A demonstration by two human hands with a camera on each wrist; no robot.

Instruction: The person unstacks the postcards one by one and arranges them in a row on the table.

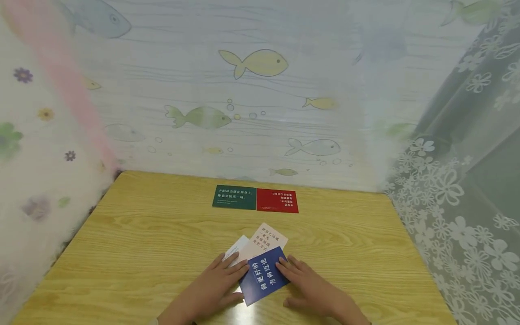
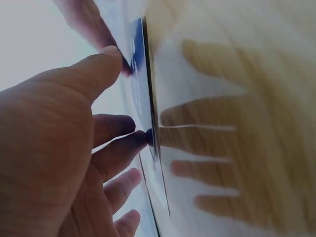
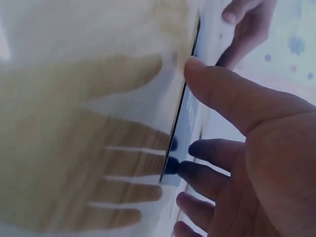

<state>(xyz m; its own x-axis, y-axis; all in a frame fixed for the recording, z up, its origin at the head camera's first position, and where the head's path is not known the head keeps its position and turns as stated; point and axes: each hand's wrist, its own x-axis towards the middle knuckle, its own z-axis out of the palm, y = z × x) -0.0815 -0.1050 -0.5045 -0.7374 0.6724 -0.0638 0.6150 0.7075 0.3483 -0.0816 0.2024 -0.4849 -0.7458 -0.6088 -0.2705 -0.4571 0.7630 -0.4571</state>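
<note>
A blue card (image 1: 262,289) with white writing lies tilted on top of a small fanned pile. Under its far edge shows a pale pink card (image 1: 266,237) with dark writing, and a whitish card (image 1: 239,247) peeks out at the left. My left hand (image 1: 213,282) reaches in from the left, its extended fingertips at the edges of the blue and whitish cards. From the right, my right hand (image 1: 310,286) has its fingertips on the blue card's right edge, thumb spread apart. Both wrist views show relaxed, spread fingers close to the glossy tabletop.
Farther back on the wooden table (image 1: 134,234), a green card (image 1: 234,197) and a red card (image 1: 277,201) lie side by side, edges meeting. A fish-patterned wall covering (image 1: 252,113) rises behind the table, and a lace curtain (image 1: 459,216) hangs at the right.
</note>
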